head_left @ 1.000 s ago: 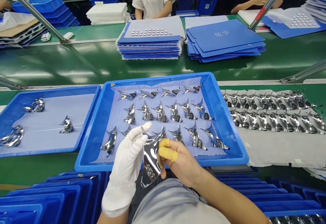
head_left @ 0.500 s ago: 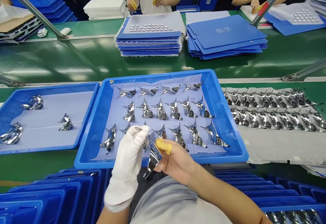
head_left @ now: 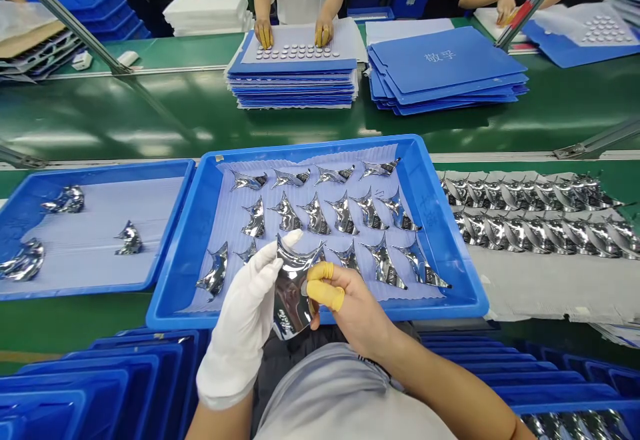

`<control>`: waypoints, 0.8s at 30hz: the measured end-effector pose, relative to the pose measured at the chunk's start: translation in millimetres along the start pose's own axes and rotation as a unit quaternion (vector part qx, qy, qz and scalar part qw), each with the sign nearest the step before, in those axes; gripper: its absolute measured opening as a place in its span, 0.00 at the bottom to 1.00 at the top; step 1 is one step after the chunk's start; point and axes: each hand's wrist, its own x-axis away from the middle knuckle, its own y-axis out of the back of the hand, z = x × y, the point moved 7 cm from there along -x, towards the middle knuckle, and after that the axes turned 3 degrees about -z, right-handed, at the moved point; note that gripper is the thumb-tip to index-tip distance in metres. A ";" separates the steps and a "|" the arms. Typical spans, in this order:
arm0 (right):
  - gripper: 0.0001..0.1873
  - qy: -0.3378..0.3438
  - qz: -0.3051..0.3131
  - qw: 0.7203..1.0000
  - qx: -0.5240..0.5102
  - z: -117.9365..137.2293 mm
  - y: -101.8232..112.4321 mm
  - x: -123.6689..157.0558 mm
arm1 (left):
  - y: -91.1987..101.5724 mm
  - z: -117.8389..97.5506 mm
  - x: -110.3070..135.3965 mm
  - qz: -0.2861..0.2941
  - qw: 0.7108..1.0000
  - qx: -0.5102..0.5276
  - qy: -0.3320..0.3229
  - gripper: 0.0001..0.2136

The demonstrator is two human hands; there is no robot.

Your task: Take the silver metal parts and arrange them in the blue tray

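My right hand [head_left: 347, 300] (yellow rubber cots [head_left: 324, 291] on two fingers) is closed on a curved, mirror-bright foil piece [head_left: 293, 293], held over the blue plastic tray [head_left: 465, 300]. Against it lies my cotton-gloved left hand [head_left: 240, 320], its closure indeterminate.

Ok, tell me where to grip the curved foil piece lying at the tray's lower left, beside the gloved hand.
Grip the curved foil piece at its broad middle, coming down from above and from its right with the white-gloved left hand, the nearer hand. It lies on the pale liner and tapers to sharp points, so the middle looks safest.
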 end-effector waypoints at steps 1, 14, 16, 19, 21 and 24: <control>0.10 0.002 0.000 1.000 0.002 0.5 0.1 0.1 | 0.1 0.1 0.4 0.003 1.000 -0.002 -0.003 0.19; 0.10 0.028 0.018 0.999 -0.001 13.6 -7.3 4.3 | -1.0 -10.6 1.3 0.018 0.998 -0.043 -0.041 0.24; 0.09 0.020 0.021 0.999 -0.013 11.5 -7.3 4.3 | -1.9 -9.2 1.3 0.003 0.999 -0.034 -0.040 0.21; 0.09 0.001 0.031 0.999 -0.037 7.6 -8.5 3.7 | -5.3 -0.1 4.1 -0.011 1.000 -0.016 0.001 0.20; 0.09 -0.011 0.034 0.998 -0.055 5.9 -9.4 3.3 | -7.3 6.6 7.6 -0.022 0.999 -0.005 0.032 0.21; 0.09 -0.021 0.033 0.997 -0.070 5.1 -10.2 2.9 | -5.7 7.9 12.6 -0.052 0.998 -0.019 0.025 0.21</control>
